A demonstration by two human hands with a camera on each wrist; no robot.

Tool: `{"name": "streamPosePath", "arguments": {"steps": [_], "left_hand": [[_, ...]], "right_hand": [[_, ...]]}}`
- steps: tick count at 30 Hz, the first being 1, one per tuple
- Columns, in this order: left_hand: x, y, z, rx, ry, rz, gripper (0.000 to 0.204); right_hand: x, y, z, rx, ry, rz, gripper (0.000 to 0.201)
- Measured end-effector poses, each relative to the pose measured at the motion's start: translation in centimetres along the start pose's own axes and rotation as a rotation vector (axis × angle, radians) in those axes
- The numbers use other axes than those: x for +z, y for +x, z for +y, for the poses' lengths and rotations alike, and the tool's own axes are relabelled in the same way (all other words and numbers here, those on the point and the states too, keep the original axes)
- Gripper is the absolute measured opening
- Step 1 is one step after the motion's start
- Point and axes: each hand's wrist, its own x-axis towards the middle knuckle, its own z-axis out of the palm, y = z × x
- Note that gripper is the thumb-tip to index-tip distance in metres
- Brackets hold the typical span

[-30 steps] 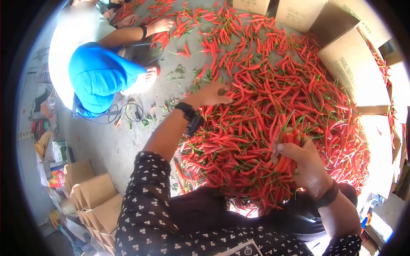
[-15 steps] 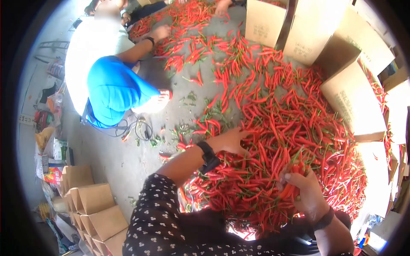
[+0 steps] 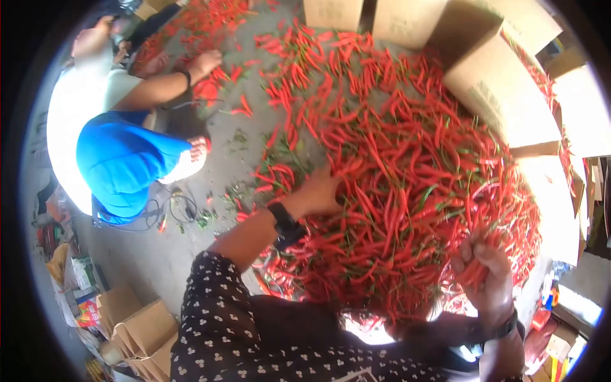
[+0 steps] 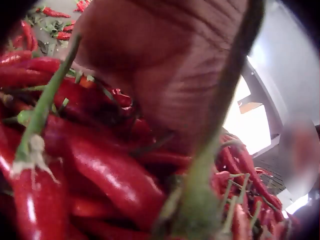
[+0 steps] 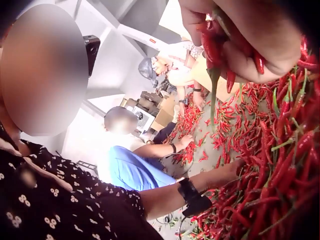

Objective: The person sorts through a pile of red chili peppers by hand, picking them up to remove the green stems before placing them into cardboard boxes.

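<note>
A large heap of red chili peppers (image 3: pixel 388 223) with green stems covers the floor before me. My left hand (image 3: pixel 315 193) reaches into its left side, blurred, with fingertips hidden among the peppers. In the left wrist view the left palm (image 4: pixel 160 55) hangs close over glossy chilies (image 4: pixel 110 170), and a green stem crosses right before the camera. Over the heap's right near side, my right hand (image 3: pixel 495 274) grips a small bunch of chilies (image 3: pixel 472 275). The right wrist view shows curled fingers round these held chilies (image 5: pixel 214 52), some tips and stems sticking out below.
Cardboard boxes (image 3: pixel 503 89) stand along the heap's far right side, and folded cartons (image 3: pixel 143 328) lie at lower left. A person with blue cloth (image 3: pixel 124 165) over the legs sits at upper left, one hand (image 3: pixel 207 62) at more chilies. Leaf scraps and a cable (image 3: pixel 183 207) lie on the floor.
My right hand has moved rightward and nearer my body, still holding its chilies. The left hand stays at the heap's left side, its fingers now deeper among the peppers. The head view has shifted.
</note>
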Motion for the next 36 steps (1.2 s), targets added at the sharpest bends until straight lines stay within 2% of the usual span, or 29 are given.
{"name": "streamPosePath", "arguments": {"steps": [1,3,4,8,10,12,14,16,17,18,19,20,21,23,25,26,28,30,32,33,36], "left_hand": [[-0.1,0.1,0.0,-0.006,-0.027,-0.023,0.068],[-0.6,0.0,0.1,0.026,-0.087,-0.008,0.063],[-0.8,-0.4,0.9,0.009,-0.108,-0.022,0.063],[-2.6,-2.7,4.1,-0.13,-0.116,-0.085,0.056],[-2.1,-4.3,4.7,-0.021,-0.057,-0.065,0.052],[-2.0,-5.6,6.2,-0.064,-0.022,-0.08,0.052],[-1.9,-6.1,7.2,-0.082,0.02,-0.093,0.053],[-0.8,-5.6,7.1,-0.03,0.071,0.11,0.045],[-0.7,-5.3,7.0,0.008,0.069,0.109,0.045],[-0.6,-5.2,6.7,-0.033,0.087,0.08,0.046],[-0.3,-4.4,7.3,-0.076,0.106,0.049,0.047],[-0.2,-3.4,9.1,-0.043,0.107,0.044,0.047],[-1.2,-2.9,11.3,-0.085,-0.168,0.03,0.05],[-4.3,-2.9,16.2,-0.189,-0.709,-0.01,0.056],[-5.8,-2.7,19.8,-0.311,-1.242,-0.068,0.062],[-4.8,-1.9,20.7,-0.298,-1.226,-0.086,0.062],[-2.4,0.3,22.9,-0.201,-0.64,0.109,0.057],[-1.8,2.1,25.1,-0.232,-0.557,0.095,0.059],[-0.7,4.0,26.5,0.088,-0.41,0.207,0.065],[-0.9,5.3,27.8,0.198,-0.315,0.161,0.065],[-0.6,8.4,32.4,0.262,-0.353,0.144,0.064]], "right_hand": [[-0.2,0.8,-0.1,0.026,-0.009,0.023,0.016],[-0.4,2.5,-0.5,0.007,0.031,-0.103,0.016],[-0.1,3.3,-0.8,0.036,0.023,-0.095,0.016],[0.6,6.3,-2.1,0.034,-0.002,-0.249,0.018],[0.4,7.5,-2.5,0.044,0.042,-0.315,0.016],[-0.1,8.4,-2.5,0.07,0.085,-0.39,0.017],[0.5,8.4,-2.0,0.063,0.129,-0.378,0.016],[0.8,7.9,-2.0,0.183,0.137,-0.463,0.023],[1.0,7.6,-1.5,0.191,0.123,-0.499,0.023],[1.4,7.3,-1.0,0.193,0.109,-0.533,0.024],[1.9,6.2,-1.2,0.24,0.12,-0.552,0.024],[2.1,5.8,-0.2,0.284,0.121,-0.519,0.021],[2.1,4.8,-0.4,0.323,0.195,-0.582,0.019],[2.1,3.7,0.9,0.346,0.136,-0.617,0.019],[1.7,2.6,0.2,0.323,0.09,-0.665,0.02],[1.4,2.1,-0.2,0.308,0.032,-0.714,0.02],[0.6,1.6,-0.6,0.267,0.079,-0.716,0.019],[-0.4,1.2,-1.6,0.228,0.119,-0.721,0.018],[-1.4,0.5,-2.8,0.171,0.199,-0.697,0.015],[-1.9,0.3,-3.6,0.155,0.211,-0.688,0.015],[-3.3,-0.3,-5.2,0.069,0.218,-0.652,0.013]]}}
